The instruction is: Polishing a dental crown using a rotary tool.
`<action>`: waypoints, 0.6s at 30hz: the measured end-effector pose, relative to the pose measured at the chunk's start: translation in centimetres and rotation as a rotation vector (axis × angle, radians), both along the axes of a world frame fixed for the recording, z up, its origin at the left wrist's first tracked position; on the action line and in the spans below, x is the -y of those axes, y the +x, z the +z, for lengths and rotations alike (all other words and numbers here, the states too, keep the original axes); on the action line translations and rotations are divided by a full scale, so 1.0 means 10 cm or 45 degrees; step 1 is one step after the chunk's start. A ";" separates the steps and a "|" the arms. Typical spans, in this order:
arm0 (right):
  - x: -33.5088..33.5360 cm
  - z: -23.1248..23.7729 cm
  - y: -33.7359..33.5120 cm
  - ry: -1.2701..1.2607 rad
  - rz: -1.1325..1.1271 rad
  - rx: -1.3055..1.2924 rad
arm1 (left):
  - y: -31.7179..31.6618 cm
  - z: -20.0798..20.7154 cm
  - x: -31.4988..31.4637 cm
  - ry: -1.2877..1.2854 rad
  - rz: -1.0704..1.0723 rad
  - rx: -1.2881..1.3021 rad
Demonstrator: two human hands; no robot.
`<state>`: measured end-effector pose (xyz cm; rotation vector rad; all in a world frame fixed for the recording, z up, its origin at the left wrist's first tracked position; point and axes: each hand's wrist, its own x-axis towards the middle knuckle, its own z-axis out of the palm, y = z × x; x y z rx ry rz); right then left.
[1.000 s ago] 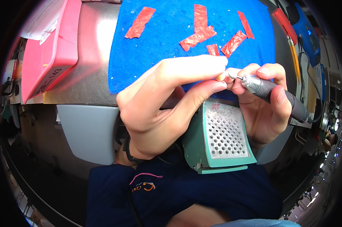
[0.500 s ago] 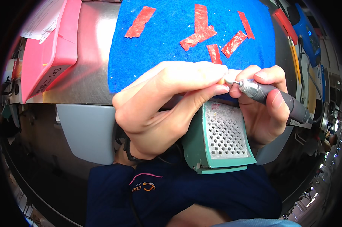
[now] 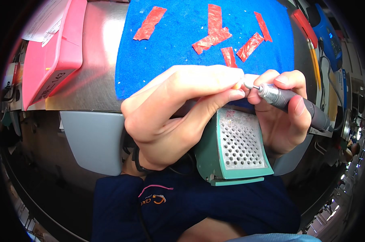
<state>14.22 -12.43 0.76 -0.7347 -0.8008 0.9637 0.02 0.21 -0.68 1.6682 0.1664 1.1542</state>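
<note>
My left hand [image 3: 166, 109] is closed, thumb and forefinger pinching a small yellowish piece [image 3: 237, 86] that is mostly hidden by the fingertips. Gripped in my right hand [image 3: 281, 125] is a dark grey rotary handpiece [image 3: 286, 99] with a silver nose. Its thin shank points left and carries a small greyish rounded tip [image 3: 247, 84], close beside the yellowish piece. Whether tip and piece touch, I cannot tell. Both hands meet above a green box [image 3: 210, 155] topped by a perforated metal plate [image 3: 241, 139].
A blue cloth [image 3: 174, 60] with several red film strips [image 3: 214, 22] covers the bench beyond my hands. The pink bin [image 3: 67, 44] stands at the left. Grey armrest-like panel [image 3: 93, 141] lies near left; a blue device [image 3: 325, 34] sits far right. A cord trails from the handpiece.
The handpiece and my right fingers have shifted slightly to the right, so its nose is a little farther from my left fingertips. My left hand has barely moved.
</note>
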 end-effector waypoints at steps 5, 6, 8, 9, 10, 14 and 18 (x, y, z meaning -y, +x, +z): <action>0.00 -0.01 0.01 -0.009 -0.011 0.021 | -0.02 0.07 0.00 0.005 0.018 -0.097; 0.00 -0.01 0.01 -0.013 -0.006 0.020 | -0.03 0.09 0.00 0.014 0.028 -0.118; -0.01 0.01 0.00 -0.017 -0.002 0.011 | -0.03 0.08 0.00 0.031 0.038 -0.108; 0.00 0.02 0.00 -0.021 -0.008 0.012 | -0.01 0.08 0.00 0.020 0.030 -0.099; 0.00 0.02 0.01 -0.023 -0.016 0.012 | 0.00 0.08 0.00 -0.022 0.010 -0.094; -0.01 0.04 -0.01 -0.036 -0.029 0.036 | 0.00 0.04 0.01 -0.023 -0.017 -0.052; -0.02 0.04 -0.02 -0.042 -0.038 0.043 | -0.01 0.02 0.01 -0.062 -0.038 -0.013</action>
